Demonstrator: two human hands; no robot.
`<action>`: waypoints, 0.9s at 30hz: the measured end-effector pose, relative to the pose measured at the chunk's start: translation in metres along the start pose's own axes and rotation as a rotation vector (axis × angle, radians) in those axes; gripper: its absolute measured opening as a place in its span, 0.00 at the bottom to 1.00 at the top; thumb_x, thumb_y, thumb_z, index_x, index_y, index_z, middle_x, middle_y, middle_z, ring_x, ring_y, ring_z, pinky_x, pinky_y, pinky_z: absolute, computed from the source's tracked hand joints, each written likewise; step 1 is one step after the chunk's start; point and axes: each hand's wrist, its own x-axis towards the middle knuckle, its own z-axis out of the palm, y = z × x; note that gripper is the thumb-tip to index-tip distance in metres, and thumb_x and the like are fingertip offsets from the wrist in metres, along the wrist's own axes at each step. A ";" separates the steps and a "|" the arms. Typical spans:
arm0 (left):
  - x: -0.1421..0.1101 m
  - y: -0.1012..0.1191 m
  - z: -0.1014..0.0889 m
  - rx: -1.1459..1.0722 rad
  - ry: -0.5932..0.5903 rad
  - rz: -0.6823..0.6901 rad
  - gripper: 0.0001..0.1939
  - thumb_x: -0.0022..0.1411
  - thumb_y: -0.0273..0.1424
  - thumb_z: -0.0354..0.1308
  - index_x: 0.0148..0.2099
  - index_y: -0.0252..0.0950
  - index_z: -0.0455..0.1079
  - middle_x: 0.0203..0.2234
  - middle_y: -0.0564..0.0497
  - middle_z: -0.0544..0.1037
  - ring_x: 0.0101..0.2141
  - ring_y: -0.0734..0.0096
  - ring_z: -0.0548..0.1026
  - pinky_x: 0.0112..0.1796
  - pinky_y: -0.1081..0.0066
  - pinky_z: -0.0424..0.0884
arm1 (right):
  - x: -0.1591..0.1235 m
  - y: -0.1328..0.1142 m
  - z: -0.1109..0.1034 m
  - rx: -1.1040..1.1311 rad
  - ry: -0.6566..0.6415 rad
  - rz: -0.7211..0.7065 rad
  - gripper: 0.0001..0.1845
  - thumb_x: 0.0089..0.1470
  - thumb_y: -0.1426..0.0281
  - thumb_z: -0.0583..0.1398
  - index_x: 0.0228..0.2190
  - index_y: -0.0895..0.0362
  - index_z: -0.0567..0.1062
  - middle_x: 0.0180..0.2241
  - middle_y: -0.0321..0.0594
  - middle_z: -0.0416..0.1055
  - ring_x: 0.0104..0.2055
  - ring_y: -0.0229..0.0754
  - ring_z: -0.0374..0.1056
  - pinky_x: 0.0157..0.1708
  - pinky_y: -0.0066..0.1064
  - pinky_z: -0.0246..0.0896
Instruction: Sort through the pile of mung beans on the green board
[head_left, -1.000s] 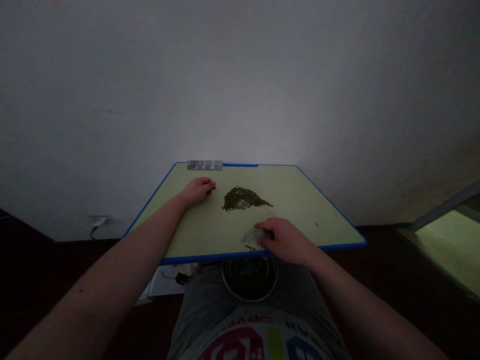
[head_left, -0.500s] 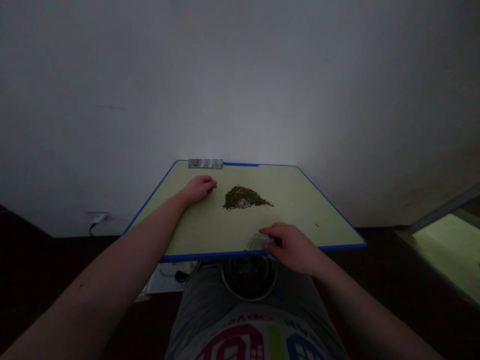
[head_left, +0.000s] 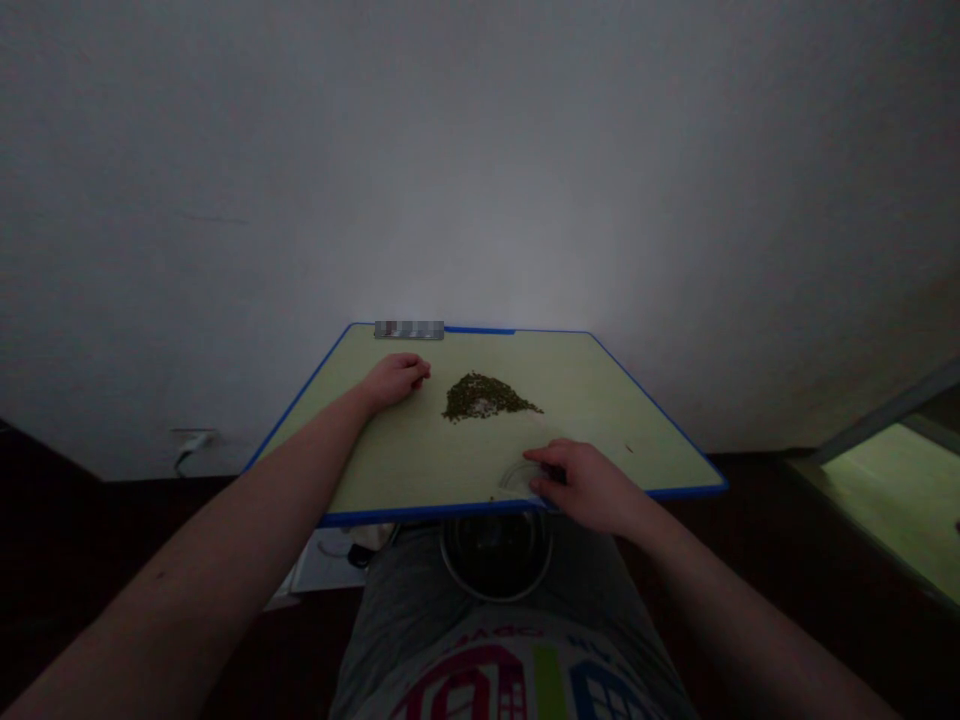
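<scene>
A low heap of small green beans or seeds [head_left: 480, 396], with some paler bits at its front, lies mid-table. To its left, my left hand [head_left: 397, 378] rests on the tabletop with fingers curled; what they hold, if anything, is hidden. My right hand [head_left: 581, 482] is near the front edge, thumb and fingers closed on the rim of a clear, round, shallow dish [head_left: 517, 478]. Below that edge, a metal bowl [head_left: 496, 592] sits at my lap, its inside dark, partly under the table.
The pale folding table [head_left: 420, 470] has a blue rim. A blurred-out strip [head_left: 409, 330] lies at its back left, against the wall. A small dark sliver [head_left: 628, 448] is on the right side. One tiny grain [head_left: 492, 498] lies by the front edge. A plug [head_left: 196, 442] is in the wall socket.
My right hand and the clear dish have shifted slightly right and away from the front edge. A grain by that edge now shows. The left hand and heap stay put.
</scene>
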 end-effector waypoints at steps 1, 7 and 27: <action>0.000 0.001 0.000 -0.005 -0.002 -0.005 0.16 0.51 0.42 0.49 0.28 0.34 0.67 0.16 0.55 0.65 0.17 0.78 0.60 0.20 0.75 0.55 | 0.004 -0.001 0.000 -0.005 -0.008 -0.007 0.20 0.48 0.68 0.57 0.44 0.57 0.72 0.31 0.41 0.69 0.31 0.38 0.63 0.32 0.28 0.54; -0.004 0.006 -0.001 -0.023 0.004 -0.028 0.15 0.51 0.42 0.50 0.27 0.34 0.66 0.15 0.56 0.64 0.16 0.78 0.60 0.20 0.75 0.55 | 0.018 -0.017 0.003 -0.017 -0.068 -0.063 0.20 0.48 0.68 0.56 0.44 0.57 0.72 0.32 0.43 0.70 0.32 0.39 0.63 0.33 0.28 0.54; 0.002 -0.007 -0.013 -0.312 0.253 -0.119 0.12 0.48 0.39 0.51 0.28 0.33 0.64 0.15 0.56 0.63 0.15 0.80 0.59 0.16 0.77 0.53 | 0.001 -0.006 0.000 -0.002 -0.066 -0.127 0.19 0.49 0.67 0.56 0.44 0.55 0.72 0.34 0.43 0.70 0.36 0.40 0.64 0.36 0.29 0.55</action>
